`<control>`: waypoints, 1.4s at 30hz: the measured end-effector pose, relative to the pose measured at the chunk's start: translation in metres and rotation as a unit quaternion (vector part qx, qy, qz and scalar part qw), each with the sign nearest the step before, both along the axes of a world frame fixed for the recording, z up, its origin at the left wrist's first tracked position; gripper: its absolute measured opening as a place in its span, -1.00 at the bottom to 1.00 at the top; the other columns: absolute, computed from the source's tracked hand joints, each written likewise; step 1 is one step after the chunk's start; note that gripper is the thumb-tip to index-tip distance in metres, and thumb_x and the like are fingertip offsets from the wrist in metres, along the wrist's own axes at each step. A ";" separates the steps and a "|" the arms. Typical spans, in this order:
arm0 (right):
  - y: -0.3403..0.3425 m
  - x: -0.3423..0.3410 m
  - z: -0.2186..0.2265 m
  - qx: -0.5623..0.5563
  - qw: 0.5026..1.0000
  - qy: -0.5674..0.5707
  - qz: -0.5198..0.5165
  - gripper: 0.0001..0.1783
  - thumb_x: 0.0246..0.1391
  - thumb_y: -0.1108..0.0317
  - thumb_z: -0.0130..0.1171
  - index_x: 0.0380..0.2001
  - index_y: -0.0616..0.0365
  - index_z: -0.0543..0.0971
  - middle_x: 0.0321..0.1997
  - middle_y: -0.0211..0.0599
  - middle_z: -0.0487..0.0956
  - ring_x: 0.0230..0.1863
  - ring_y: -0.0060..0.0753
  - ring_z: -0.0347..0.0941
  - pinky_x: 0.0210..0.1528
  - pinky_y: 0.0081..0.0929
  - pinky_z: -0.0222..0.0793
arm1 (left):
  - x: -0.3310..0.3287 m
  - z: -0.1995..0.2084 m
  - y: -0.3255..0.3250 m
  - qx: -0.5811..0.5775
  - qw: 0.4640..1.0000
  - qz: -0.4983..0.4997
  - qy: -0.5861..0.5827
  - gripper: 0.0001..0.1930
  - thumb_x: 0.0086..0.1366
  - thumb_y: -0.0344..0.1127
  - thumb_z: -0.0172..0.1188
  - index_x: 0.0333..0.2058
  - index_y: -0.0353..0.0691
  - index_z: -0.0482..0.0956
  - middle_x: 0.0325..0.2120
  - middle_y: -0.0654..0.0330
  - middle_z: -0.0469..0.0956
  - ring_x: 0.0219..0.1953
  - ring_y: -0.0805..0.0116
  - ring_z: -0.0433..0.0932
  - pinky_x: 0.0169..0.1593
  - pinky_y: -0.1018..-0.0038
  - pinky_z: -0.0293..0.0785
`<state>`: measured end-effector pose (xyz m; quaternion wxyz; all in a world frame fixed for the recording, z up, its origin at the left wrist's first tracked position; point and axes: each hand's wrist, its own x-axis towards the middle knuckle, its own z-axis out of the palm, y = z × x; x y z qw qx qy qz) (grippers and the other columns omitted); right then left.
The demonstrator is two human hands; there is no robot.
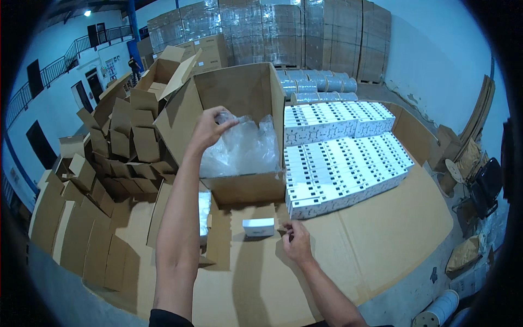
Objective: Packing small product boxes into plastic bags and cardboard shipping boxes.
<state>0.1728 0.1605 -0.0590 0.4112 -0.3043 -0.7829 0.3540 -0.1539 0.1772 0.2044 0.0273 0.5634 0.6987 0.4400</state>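
Observation:
My left hand [211,128] reaches over a large open cardboard box [245,191] and pinches a clear plastic bag [239,144]. The bag bunches up inside the box, with several more folds of film around it. My right hand [297,243] is low over the cardboard-covered table, its fingers curled together. A dark spot shows between those fingers; whether it is an object or shadow is unclear. Just left of that hand a small white box [258,227] sits on the table. An open carton with white contents [204,215] stands beside my left forearm, partly hidden by it.
Rows of white boxes [343,169] are stacked to the right of the large box. Several open empty cartons [122,131] pile up at the left. Wrapped pallets [256,32] and cable spools [318,84] stand behind. A black chair [485,188] is at the far right.

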 end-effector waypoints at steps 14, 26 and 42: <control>-0.020 0.023 0.011 -0.312 0.932 0.131 0.134 -0.81 0.36 0.34 0.06 -0.19 0.25 0.56 -0.32 -0.37 0.63 -0.33 -0.62 0.53 -0.27 -0.60 0.45 | 0.198 -0.154 -0.163 0.058 0.915 -0.074 -0.392 -0.85 0.30 -0.38 0.36 -0.23 -0.29 0.60 -0.38 0.31 0.60 -0.34 0.59 0.55 -0.27 0.58 0.49; -0.027 0.026 0.034 -0.287 0.912 -0.069 0.285 -0.84 0.12 0.43 0.32 -0.24 0.24 0.62 -0.39 -0.55 0.54 -0.39 -0.78 0.37 -0.35 -0.67 0.33 | 0.207 -0.232 -0.172 -0.013 0.909 -0.048 -0.414 -0.72 0.21 -0.35 0.46 -0.19 -0.32 0.58 -0.34 0.29 0.61 -0.30 0.58 0.54 -0.21 0.58 0.50; 0.000 0.036 0.027 -0.365 0.902 0.103 0.205 -0.83 0.29 0.43 0.20 -0.31 0.07 0.38 -0.50 -0.60 0.47 -0.53 -0.82 0.29 -0.56 -0.72 0.12 | 0.188 -0.219 -0.185 -0.093 0.841 -0.019 -0.532 -0.86 0.35 -0.34 0.32 -0.27 -0.23 0.54 -0.53 0.42 0.44 -0.55 0.72 0.31 -0.55 0.69 0.22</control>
